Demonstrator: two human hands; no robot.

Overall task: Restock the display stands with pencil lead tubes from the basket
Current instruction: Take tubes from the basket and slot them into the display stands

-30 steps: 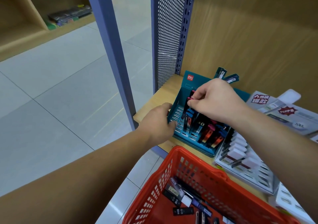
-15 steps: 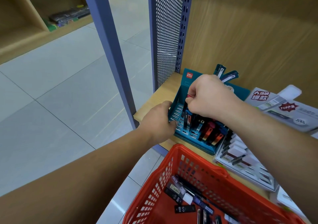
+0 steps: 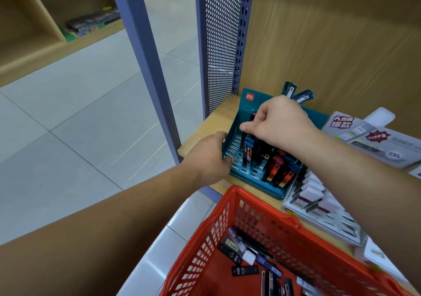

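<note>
Teal display stand [image 3: 248, 104] part-filled; right hand [image 3: 280, 122] fingers pinch lead tube; left hand [image 3: 209, 156] grips stand edge; basket [image 3: 262, 211], 5 o'clock, holds more.

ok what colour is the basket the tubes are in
Red-orange plastic basket, clearest in the head view.

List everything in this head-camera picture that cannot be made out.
- Head view: the right hand covers the rear slots of the teal cardboard display stand and whatever its fingertips pinch.
- The left hand hides the stand's left wall.
- The red plastic basket is cut off by the bottom edge; its black lead tubes are partly motion-blurred.
- The grey display stand has print too small to read.
</note>
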